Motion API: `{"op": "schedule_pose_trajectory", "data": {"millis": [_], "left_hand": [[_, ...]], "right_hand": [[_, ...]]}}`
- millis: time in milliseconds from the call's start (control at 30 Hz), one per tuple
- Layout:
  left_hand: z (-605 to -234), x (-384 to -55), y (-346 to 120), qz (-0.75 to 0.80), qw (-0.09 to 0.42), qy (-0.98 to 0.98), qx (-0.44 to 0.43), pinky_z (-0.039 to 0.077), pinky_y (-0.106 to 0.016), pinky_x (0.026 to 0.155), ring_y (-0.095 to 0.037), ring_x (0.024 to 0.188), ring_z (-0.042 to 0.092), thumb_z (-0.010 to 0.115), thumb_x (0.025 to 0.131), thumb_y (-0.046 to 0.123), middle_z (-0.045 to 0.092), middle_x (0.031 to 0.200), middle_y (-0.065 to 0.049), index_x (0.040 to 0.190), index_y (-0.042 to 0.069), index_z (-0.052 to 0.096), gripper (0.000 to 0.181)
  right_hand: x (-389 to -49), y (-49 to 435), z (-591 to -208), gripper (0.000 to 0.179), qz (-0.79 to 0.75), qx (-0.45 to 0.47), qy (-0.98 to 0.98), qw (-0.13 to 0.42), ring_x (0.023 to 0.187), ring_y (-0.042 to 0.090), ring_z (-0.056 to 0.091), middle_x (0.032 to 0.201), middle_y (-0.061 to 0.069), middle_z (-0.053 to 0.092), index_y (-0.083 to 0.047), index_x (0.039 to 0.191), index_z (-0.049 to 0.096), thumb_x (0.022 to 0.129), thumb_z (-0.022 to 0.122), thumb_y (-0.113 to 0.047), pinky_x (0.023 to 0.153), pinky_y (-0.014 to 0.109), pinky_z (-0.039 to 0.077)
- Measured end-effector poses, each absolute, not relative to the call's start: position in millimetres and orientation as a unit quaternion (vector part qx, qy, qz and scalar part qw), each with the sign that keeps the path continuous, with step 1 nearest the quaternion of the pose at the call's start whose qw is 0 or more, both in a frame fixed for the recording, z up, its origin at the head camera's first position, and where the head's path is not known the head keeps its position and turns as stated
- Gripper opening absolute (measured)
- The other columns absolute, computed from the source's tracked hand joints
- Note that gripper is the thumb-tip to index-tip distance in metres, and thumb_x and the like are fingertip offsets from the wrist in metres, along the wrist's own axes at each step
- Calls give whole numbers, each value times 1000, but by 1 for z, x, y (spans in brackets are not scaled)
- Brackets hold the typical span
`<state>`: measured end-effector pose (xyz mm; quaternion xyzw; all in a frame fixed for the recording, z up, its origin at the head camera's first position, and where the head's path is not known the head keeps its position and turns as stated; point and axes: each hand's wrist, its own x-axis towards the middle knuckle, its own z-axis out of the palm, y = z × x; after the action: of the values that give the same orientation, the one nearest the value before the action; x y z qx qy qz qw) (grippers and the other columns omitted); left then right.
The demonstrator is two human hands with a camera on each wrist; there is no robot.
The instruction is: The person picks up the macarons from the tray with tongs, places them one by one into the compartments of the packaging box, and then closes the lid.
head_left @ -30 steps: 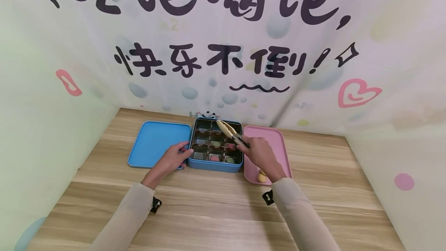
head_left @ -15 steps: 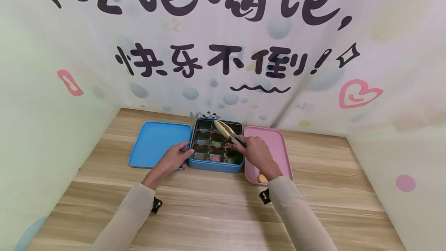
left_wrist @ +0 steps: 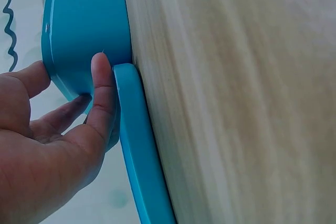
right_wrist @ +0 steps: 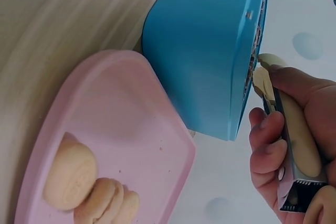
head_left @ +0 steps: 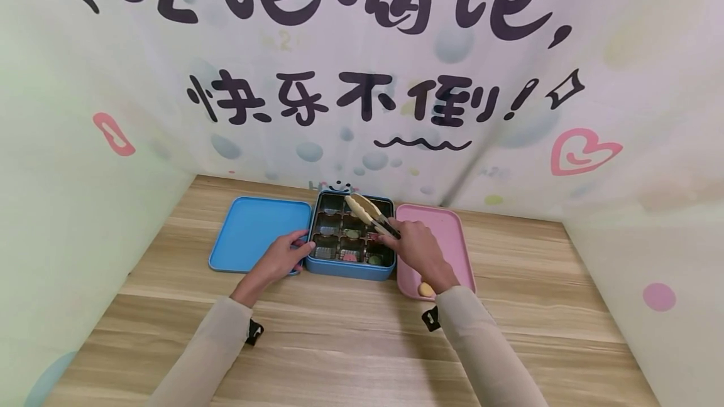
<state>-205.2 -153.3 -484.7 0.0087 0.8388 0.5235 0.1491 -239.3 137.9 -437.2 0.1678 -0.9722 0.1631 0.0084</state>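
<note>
In the head view, my left hand (head_left: pixel 281 255) touches the left side of a blue box (head_left: pixel 347 269), its thumb and fingers fairly straight. The left wrist view shows fingertips against the box wall (left_wrist: pixel 86 19) and at its rim. My right hand (head_left: pixel 418 245) grips a pair of tongs (head_left: pixel 366 211) with beige tips and a metal handle. Those tips are spread a little over the back and middle compartments of the box's dark divided insert (head_left: pixel 327 225). Small pink (head_left: pixel 349 257) and green (head_left: pixel 351 233) pieces lie low in some compartments.
A pink tray (head_left: pixel 452 237) stands right of the box, with several round tan cookies (right_wrist: pixel 71 174) near its front end. Left of the box lies a blue lid (head_left: pixel 257 231). A printed white wall cloth (head_left: pixel 339 162) hangs close behind, and the wooden table (head_left: pixel 339 344) extends in front.
The tongs have shifted slightly left over the box, with their tips a little farther apart. My right hand has moved slightly left with them. My left hand stays at the box.
</note>
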Motion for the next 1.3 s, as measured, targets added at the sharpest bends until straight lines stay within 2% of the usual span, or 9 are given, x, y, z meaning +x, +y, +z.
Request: {"op": "schedule_pose_trajectory", "data": {"millis": [233,300,400,500,633,733,833,933,1300], "left_hand": [[-485,-205,-154,522,149,840,5,56,-34,69,-28,76,66,52,105,29,52,131,-24,154,2,32,60],[-485,-205,-154,522,150,840,4,56,-34,69,-28,76,66,52,105,30,52,132,-24,155,3,32,60],[-485,-206,-153,521,153,840,2,56,-34,69,-27,76,66,52,105,30,52,133,-24,155,3,32,60],[-485,-206,-153,519,154,841,2,55,-34,69,-27,76,66,51,105,30,52,132,-24,155,4,32,60],[-485,-207,-154,518,153,842,3,55,-35,69,-26,76,66,52,105,31,52,132,-24,155,3,32,60],[-485,-207,-154,518,152,842,5,55,-35,69,-26,75,66,52,105,31,53,131,-24,155,3,32,61],[-485,-207,-154,518,152,842,8,56,-35,69,-26,75,67,52,105,30,52,132,-24,155,3,32,61],[-485,-207,-153,516,153,842,8,56,-36,70,-26,76,67,52,105,30,52,133,-25,155,3,32,61],[-484,-207,-153,519,156,840,6,56,-35,70,-27,77,67,52,105,29,51,133,-26,155,3,31,60]], "right_hand": [[-234,153,-437,16,182,178,-966,40,56,17,47,65,-1,50,-19,93,65,94,69,-34,49,27,33],[-232,160,-438,15,192,177,-964,44,56,17,47,65,-2,51,-20,100,69,94,70,-33,50,28,34],[-228,173,-441,26,201,178,-962,47,59,16,48,69,-2,55,-20,116,71,93,71,-32,53,28,36],[-224,186,-443,32,207,180,-960,53,61,15,50,72,-1,59,-17,121,71,92,73,-29,55,28,38],[-219,205,-444,23,209,185,-959,51,59,12,50,70,-4,60,-18,112,70,91,74,-28,53,27,39],[-215,221,-446,21,198,189,-961,50,56,12,47,65,-7,55,-20,108,69,90,74,-30,52,27,37],[-210,236,-449,34,185,191,-962,56,55,13,43,62,-6,50,-16,118,72,88,76,-31,53,28,35],[-204,250,-453,49,179,188,-964,65,55,13,42,62,-4,50,-10,129,68,86,78,-31,53,27,35],[-189,287,-459,53,175,189,-966,27,57,9,41,66,-4,52,-5,131,66,87,77,-32,52,23,34]]}}
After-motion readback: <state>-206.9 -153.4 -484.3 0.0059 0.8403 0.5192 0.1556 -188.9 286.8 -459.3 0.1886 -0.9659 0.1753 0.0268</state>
